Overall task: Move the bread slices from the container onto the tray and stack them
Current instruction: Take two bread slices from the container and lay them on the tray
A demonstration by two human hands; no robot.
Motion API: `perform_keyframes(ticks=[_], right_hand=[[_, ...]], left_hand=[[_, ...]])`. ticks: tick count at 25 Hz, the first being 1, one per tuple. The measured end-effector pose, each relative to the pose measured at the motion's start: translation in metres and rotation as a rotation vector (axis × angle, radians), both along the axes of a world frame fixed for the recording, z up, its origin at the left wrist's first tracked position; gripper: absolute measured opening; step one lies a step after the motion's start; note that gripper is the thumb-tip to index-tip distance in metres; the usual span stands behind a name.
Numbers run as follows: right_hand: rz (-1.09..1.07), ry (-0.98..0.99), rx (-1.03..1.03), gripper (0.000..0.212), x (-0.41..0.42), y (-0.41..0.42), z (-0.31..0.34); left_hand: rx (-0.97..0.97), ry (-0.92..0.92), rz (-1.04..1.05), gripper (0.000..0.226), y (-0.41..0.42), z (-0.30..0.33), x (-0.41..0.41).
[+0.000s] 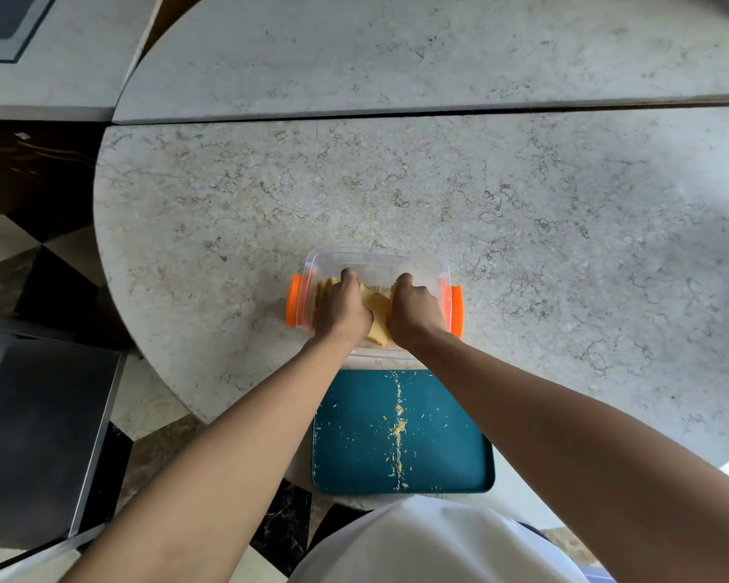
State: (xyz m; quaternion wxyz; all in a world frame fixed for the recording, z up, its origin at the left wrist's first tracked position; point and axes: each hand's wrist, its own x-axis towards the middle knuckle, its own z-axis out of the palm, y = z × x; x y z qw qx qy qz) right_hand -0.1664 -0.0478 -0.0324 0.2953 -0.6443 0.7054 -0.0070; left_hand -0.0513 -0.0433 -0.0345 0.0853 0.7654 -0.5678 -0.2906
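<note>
A clear plastic container (pixel 375 260) with orange side clips stands on the marble table. Pale yellow bread slices (pixel 377 313) lie inside it, mostly covered by my hands. My left hand (pixel 342 305) and my right hand (pixel 415 309) both reach down into the container, fingers curled around the bread from either side. Just in front of the container sits a teal tray (pixel 438 435), holding only scattered crumbs in a line down its middle.
The round marble table (pixel 522 246) stretches far and right of the container. A seam (pixel 438 111) crosses its far part. To the left, off the table edge, stands a dark grey flat-topped unit (pixel 39 435) above a checkered floor.
</note>
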Motion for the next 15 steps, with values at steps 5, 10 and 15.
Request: perform_keyframes(ticks=[5, 10, 15], right_hand=[[0.012, -0.069, -0.101, 0.034, -0.008, 0.006, 0.014], [-0.196, -0.328, -0.204, 0.045, -0.027, 0.017, 0.036], [-0.382, -0.619, -0.160, 0.039, -0.070, 0.060, 0.050]], left_hand=[[-0.039, 0.171, 0.097, 0.043, -0.001, 0.010, 0.012], [-0.172, 0.411, 0.230, 0.042, 0.017, 0.040, 0.038], [-0.286, 0.616, 0.318, 0.045, 0.071, 0.060, 0.061]])
